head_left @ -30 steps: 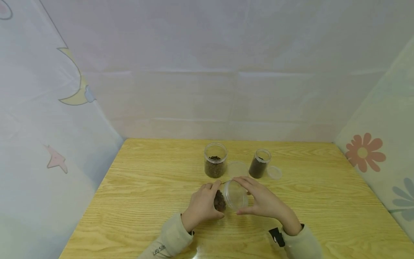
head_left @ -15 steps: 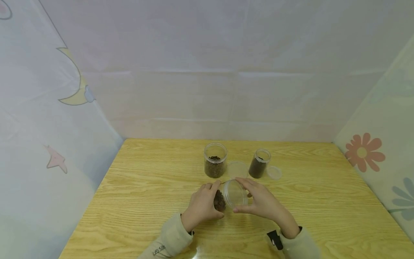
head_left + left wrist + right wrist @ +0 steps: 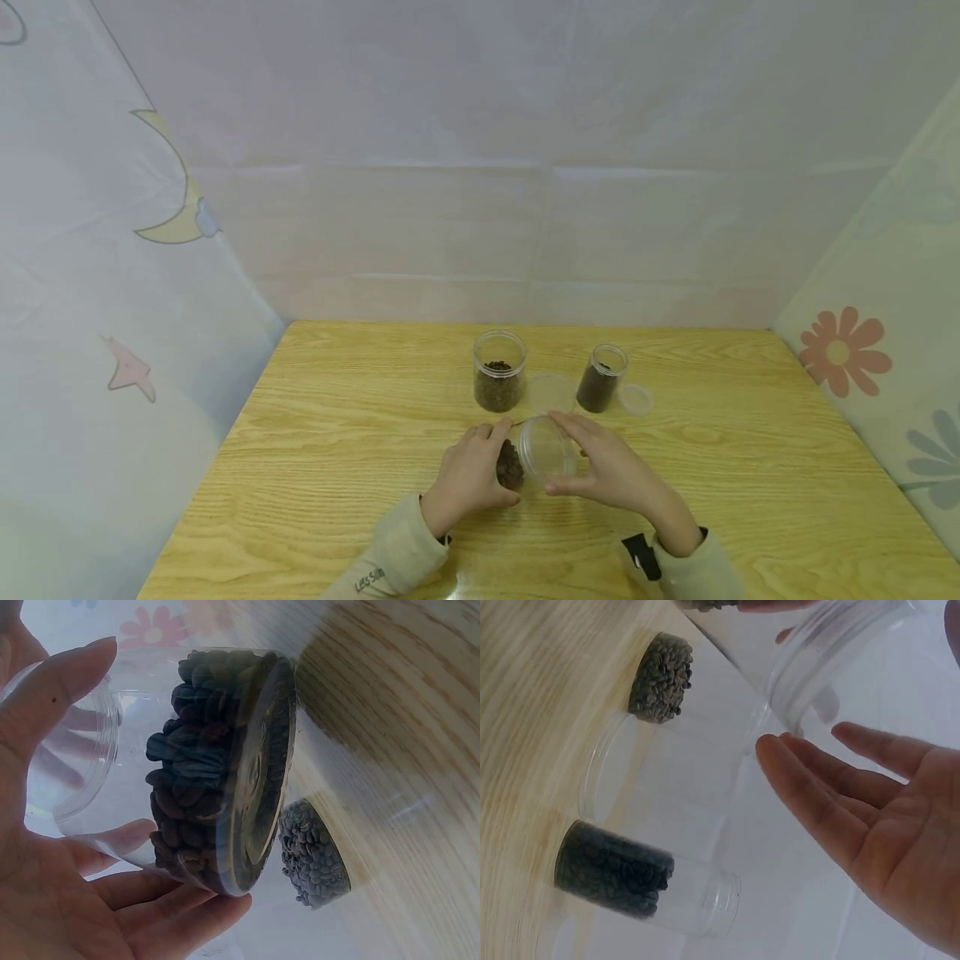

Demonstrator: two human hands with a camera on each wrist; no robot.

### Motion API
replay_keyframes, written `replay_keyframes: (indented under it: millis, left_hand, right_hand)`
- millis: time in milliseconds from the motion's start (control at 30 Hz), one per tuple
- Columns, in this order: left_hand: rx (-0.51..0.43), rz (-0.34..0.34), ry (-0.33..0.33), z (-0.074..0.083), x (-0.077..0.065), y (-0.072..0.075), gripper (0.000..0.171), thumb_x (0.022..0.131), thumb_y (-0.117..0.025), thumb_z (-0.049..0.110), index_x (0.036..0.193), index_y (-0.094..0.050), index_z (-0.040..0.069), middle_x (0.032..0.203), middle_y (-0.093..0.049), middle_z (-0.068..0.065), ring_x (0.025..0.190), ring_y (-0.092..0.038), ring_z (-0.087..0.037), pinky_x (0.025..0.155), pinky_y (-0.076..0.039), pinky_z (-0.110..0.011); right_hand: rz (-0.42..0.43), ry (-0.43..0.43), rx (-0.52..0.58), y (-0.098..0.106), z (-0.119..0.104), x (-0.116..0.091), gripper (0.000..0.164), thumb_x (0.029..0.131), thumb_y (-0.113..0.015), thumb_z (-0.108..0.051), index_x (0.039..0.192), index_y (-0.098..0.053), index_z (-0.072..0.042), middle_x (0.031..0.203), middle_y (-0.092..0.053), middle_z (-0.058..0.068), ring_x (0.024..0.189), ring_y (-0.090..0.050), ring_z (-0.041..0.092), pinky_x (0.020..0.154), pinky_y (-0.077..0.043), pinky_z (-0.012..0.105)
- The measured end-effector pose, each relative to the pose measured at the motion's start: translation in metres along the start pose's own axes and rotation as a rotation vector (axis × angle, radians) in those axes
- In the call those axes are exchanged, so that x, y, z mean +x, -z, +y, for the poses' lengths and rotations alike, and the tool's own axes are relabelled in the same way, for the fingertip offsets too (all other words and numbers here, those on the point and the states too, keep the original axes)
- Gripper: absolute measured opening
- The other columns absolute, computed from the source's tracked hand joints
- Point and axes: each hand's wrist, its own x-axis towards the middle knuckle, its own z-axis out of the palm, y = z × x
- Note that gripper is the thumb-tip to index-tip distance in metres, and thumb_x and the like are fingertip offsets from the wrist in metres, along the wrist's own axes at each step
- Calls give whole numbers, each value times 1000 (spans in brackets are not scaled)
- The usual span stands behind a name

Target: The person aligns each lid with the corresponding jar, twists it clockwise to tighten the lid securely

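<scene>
Compared with half a second ago, we note one slight shift: the thumb of the right hand (image 3: pixel 611 462) sits marginally farther right along the jar (image 3: pixel 135 776). The left hand (image 3: pixel 468 471) and the jar remain in place.

We find the jar between both hands, in front of the wide jar (image 3: pixel 499 382) on the table (image 3: pixel 337 433), tilted. The left hand grips its wall, thumb and fingers on opposite sides, around the dark beans (image 3: pixel 187 772). The right hand is spread wide about the clear mouth end, fingers nearly straight; we cannot tell whether the fingertips touch.

The left hand covers part of the beans in the head view. We cannot confirm a lid on the mouth. The lower frame edge cuts off both sleeves (image 3: pixel 401 546).
</scene>
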Motion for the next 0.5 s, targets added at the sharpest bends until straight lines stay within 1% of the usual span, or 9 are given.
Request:
replay_keyframes:
  millis: [100, 200, 333, 433, 500]
  left_hand:
    - [-2, -5, 4, 0, 0, 1, 94, 59, -84, 42, 135, -38, 13, 119, -54, -11, 105, -52, -28, 69, -50, -47]
    - [4, -5, 5, 0, 0, 1, 93, 59, -84, 42, 135, -38, 14, 119, -54, -11, 105, -52, -28, 69, -50, -46]
    - [8, -1, 1, 0, 1, 1, 93, 59, -84, 41, 135, -38, 14, 119, -54, -11, 104, -53, -28, 69, -50, -45]
    - [11, 2, -2, 0, 0, 1, 93, 59, -84, 42, 135, -38, 14, 119, -54, -11, 103, -53, -28, 68, -50, -45]
    - [14, 4, -4, 0, 1, 0, 93, 59, -83, 42, 135, -38, 14, 118, -54, -11, 103, -53, -27, 67, -51, -44]
  right_hand:
    - [-17, 48, 27, 4, 3, -1, 91, 70, -74, -45, 140, -32, -5, 138, -34, 22, 120, -36, 45, 86, -40, 58]
    - [-38, 119, 60, 7, 7, 1, 93, 69, -74, -45, 143, -29, -10, 141, -29, 19, 125, -31, 43, 87, -39, 57]
    - [-71, 194, 46, 9, 11, 4, 90, 70, -70, -48, 143, -30, -13, 143, -30, 14, 127, -30, 37, 90, -38, 54]
    - [-86, 212, 21, 10, 12, 7, 86, 71, -72, -44, 141, -34, -9, 142, -32, 12, 127, -32, 35, 91, -38, 54]
    - [-88, 206, 6, 10, 11, 8, 85, 71, -75, -39, 139, -36, -6, 141, -33, 12, 126, -33, 35, 91, -38, 53]
